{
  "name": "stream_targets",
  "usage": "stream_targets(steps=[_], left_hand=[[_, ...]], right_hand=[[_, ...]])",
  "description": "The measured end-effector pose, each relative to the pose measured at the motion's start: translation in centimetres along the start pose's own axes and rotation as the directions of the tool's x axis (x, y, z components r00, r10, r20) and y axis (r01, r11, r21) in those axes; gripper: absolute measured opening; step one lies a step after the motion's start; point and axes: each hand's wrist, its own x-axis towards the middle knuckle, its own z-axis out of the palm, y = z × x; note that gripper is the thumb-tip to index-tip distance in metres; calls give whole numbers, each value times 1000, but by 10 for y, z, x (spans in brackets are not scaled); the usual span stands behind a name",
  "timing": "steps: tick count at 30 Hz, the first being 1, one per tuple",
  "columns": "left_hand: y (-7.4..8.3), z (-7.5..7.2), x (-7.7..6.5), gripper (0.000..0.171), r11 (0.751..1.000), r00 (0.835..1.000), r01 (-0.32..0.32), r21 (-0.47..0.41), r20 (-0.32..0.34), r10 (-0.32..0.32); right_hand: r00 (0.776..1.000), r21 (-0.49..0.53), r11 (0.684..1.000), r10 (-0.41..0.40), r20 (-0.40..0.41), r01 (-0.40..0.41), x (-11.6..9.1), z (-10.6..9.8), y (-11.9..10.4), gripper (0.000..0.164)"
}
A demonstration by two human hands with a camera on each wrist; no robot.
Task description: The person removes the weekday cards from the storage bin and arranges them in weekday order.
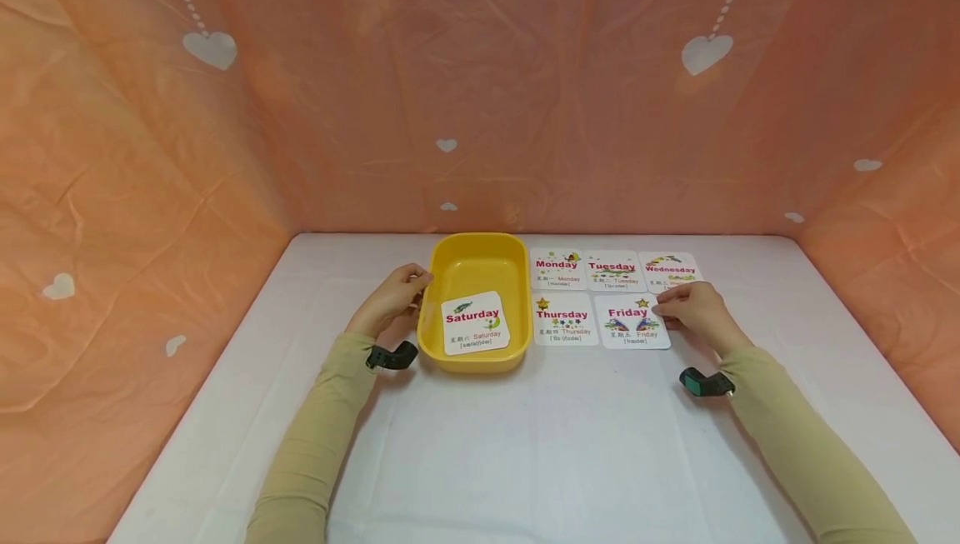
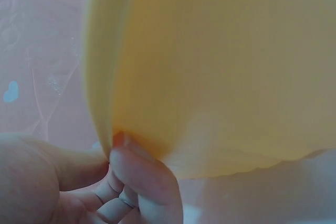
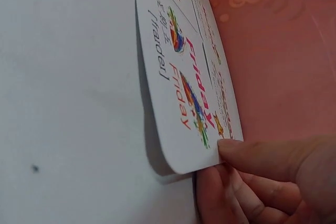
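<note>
Right hand: at right of centre in the head view, the right hand (image 1: 699, 312) pinches the right edge of the Friday card (image 1: 632, 334) between thumb and fingers.
Left hand: left of centre, the left hand (image 1: 390, 301) grips the left rim of the yellow tray (image 1: 471, 273).
Friday card: lower row, right of the Thursday card (image 1: 566, 330), printed side up; its edge casts a shadow in the right wrist view.
Yellow tray: centre of the frame, the Saturday card (image 1: 476, 325) lying tilted in its lower part.
Upper row: Monday card (image 1: 558, 277), Tuesday card (image 1: 613, 277), then Wednesday card (image 1: 670, 260), partly hidden by the right hand.
</note>
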Motion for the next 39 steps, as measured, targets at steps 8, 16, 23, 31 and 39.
stream_targets(steps=[8,16,23,31,39], left_hand=[[-1,-1,1,30,1000,1000,-5,17,-1,5],[-2,0,2,30,1000,1000,0,11,-2,0],[-2,0,1,30,1000,1000,-5,10,-2,5],[-3,-1,3,32,1000,1000,-2,23,4,2],[-3,-1,4,32,1000,1000,2,30,1,-2]], right_hand=[[999,57,998,5,35,-7,3,-2,-2,34],[995,41,998,50,88,-54,7,-5,-3,35],[991,21,996,82,106,-84,11,-5,-3,34],[989,11,998,67,132,-69,13,-6,-3,32],[988,14,997,77,137,-80,14,-7,-3,28]])
